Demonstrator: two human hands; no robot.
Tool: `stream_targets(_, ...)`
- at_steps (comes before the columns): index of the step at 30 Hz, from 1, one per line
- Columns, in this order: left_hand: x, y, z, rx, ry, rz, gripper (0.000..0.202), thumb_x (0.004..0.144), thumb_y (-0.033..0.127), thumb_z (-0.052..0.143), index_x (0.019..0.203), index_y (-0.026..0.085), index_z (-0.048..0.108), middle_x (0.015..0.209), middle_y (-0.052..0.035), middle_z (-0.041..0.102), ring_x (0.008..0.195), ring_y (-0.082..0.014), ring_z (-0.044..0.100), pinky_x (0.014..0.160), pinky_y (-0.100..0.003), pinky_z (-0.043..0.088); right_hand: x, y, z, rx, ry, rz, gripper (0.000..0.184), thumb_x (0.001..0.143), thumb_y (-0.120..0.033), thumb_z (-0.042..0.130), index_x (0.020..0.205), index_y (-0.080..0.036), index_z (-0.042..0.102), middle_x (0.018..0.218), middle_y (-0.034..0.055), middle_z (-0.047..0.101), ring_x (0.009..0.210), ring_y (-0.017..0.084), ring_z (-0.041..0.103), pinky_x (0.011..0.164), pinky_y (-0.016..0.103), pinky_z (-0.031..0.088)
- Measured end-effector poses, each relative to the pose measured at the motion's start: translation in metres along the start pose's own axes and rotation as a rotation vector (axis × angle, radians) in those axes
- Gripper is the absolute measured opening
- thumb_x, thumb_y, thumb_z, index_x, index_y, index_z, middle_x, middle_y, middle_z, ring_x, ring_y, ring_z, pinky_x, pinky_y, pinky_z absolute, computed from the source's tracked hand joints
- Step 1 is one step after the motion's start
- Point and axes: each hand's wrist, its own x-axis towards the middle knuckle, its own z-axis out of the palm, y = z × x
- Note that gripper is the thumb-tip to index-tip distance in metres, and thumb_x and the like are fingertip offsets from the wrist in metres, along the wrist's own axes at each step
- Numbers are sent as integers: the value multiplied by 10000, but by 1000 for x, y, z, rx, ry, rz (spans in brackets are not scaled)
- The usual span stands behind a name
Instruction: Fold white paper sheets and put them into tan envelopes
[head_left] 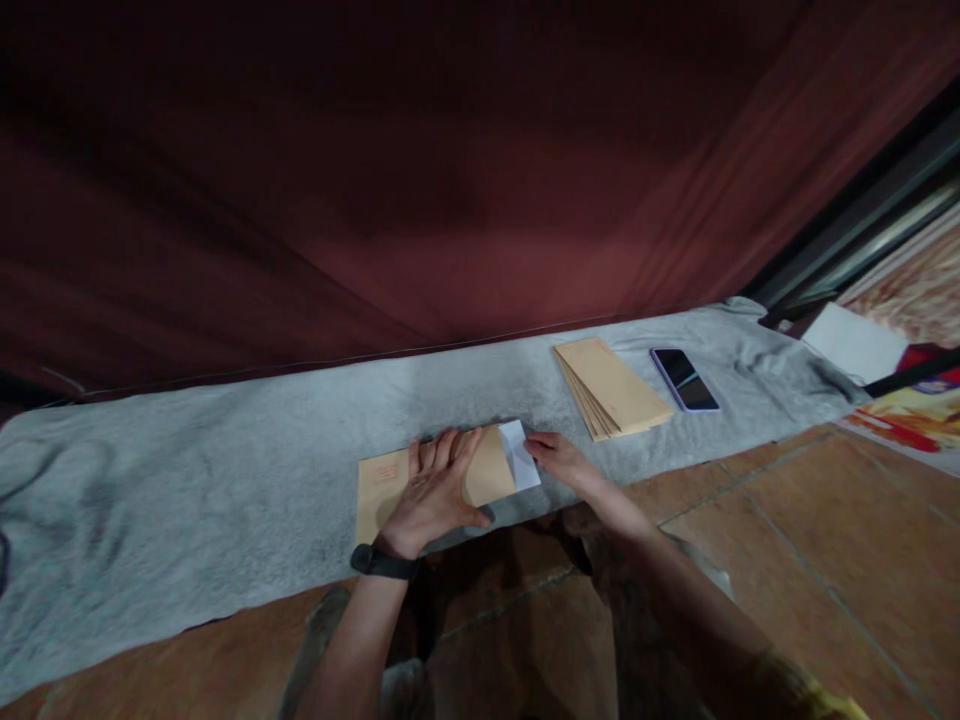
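A brown paper envelope [489, 468] with faint red print lies on the grey cloth. My left hand [439, 490], a dark band on its wrist, rests flat across the envelope with fingers spread. White paper [520, 452] sticks out of the envelope's right end; how far it reaches inside is hidden. The fingers of my right hand [551, 455] are closed on the outer edge of that paper. Further right, several brown envelopes [611, 385] lie in a slightly fanned stack.
A phone with a purple edge [684, 380] lies right of the stack. Grey cloth [225, 480] covers a long, narrow surface against a dark red backdrop [480, 250]. Brown floor tiles [810, 530] run along the near side. A white box-like object [855, 342] stands at the far right.
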Motion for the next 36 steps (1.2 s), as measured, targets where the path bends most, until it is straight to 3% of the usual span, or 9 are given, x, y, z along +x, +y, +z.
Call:
stream_targets(3,0,2,0,-1,9,2,1250,563,560,826,1574,271,150,1561,-170,332,1474,-390,241,1195,-627,68,-1,1,-5,-9,-37,11,188,792,-269,592,634,-167,591,547,-28,507,542,115,452,514,234,344)
stream_targets(7,1,2,3,-4,-6,18,1249,567,578,816,1575,278,142,1564,-160,328,1475,-387,234,1195,-632,64,-2,2,-1,16,-87,74,177,789,-295,609,658,-179,581,482,-61,459,435,88,399,433,209,301)
stream_targets(20,2,2,6,18,-33,29,1283,553,603,815,1580,279,117,1590,-173,284,1486,-384,209,1194,-623,81,-4,-3,10,-18,-80,128,88,799,-244,636,746,-178,656,440,-73,482,390,81,425,392,193,291)
stream_targets(27,3,1,9,7,-26,40,1298,550,591,819,1582,283,94,1595,-166,267,1479,-393,217,1189,-631,87,-1,-4,24,-23,-75,150,122,787,-122,581,708,-187,648,502,-53,547,405,83,471,405,197,331)
stream_targets(36,3,1,7,11,-41,41,1298,554,586,820,1581,283,87,1591,-172,272,1480,-396,212,1185,-632,100,-5,-10,29,10,-85,217,153,844,-172,603,693,-187,623,404,-59,504,343,92,459,354,193,301)
